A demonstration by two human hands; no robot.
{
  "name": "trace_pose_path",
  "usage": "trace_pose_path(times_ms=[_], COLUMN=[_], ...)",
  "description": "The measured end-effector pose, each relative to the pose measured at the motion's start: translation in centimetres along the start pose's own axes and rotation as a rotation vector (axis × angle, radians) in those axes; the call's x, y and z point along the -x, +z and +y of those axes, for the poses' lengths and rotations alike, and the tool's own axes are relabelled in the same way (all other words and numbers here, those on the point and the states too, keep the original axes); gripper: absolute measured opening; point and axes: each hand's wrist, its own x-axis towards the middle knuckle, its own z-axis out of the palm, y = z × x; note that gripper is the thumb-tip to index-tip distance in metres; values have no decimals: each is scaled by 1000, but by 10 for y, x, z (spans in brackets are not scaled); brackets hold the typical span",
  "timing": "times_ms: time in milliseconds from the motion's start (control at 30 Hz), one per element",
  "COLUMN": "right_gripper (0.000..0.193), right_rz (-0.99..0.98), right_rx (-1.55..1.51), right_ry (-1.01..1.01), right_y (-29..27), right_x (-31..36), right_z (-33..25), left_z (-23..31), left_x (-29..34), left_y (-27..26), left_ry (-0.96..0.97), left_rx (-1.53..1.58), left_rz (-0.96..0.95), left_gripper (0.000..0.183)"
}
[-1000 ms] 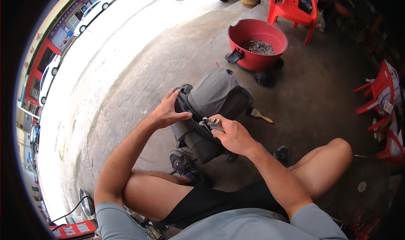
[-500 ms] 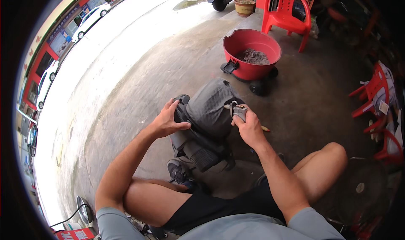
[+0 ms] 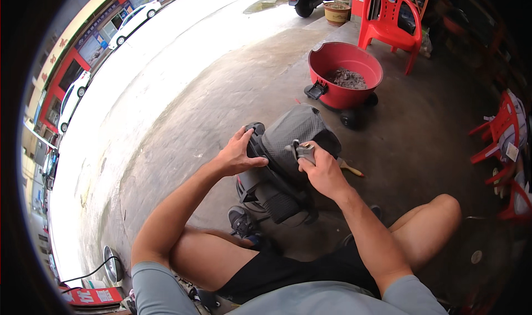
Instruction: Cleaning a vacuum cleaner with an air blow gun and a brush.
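A black vacuum cleaner head [image 3: 278, 180] lies tipped on the floor between my legs, a grey cloth filter bag [image 3: 293, 129] stretched over its upper end. My left hand [image 3: 237, 154] braces its black rim, fingertips at the top edge and thumb lower down, with a gap between them. In my right hand [image 3: 323, 170] is a small grey metal tool [image 3: 303, 150], which looks like an air blow gun, in front of the bag's near side. Its short nozzle points left; whether it touches the cloth I cannot tell. My fingers wrap round its body.
Beyond the bag stands a red tub [image 3: 343, 93] on black casters, grey debris inside. A yellow-handled brush [image 3: 352, 170] lies right of the bag. Farther back are a red plastic chair [image 3: 390, 27] and a flowerpot [image 3: 336, 14]. More red chairs [image 3: 501, 129] stand at right, a metal bowl [image 3: 112, 264] lower left.
The whole scene has shifted right in the picture. Against the filter bag, my right hand and the tool have moved left, from its right edge toward its middle. My left hand stays on the rim.
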Motion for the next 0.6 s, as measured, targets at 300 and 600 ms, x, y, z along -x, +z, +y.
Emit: trace_pose_path(times_ms=[300, 600], right_gripper=[29, 24], right_rz=[-58, -44], right_rx=[51, 4], right_ry=[-56, 39], right_y=[13, -2], right_x=[-8, 10], right_z=[-7, 13], left_z=[2, 3], left_x=[-2, -3], left_y=[6, 6], left_ry=[9, 21], left_rx=[-36, -103], left_rz=[24, 16], left_gripper=[114, 113])
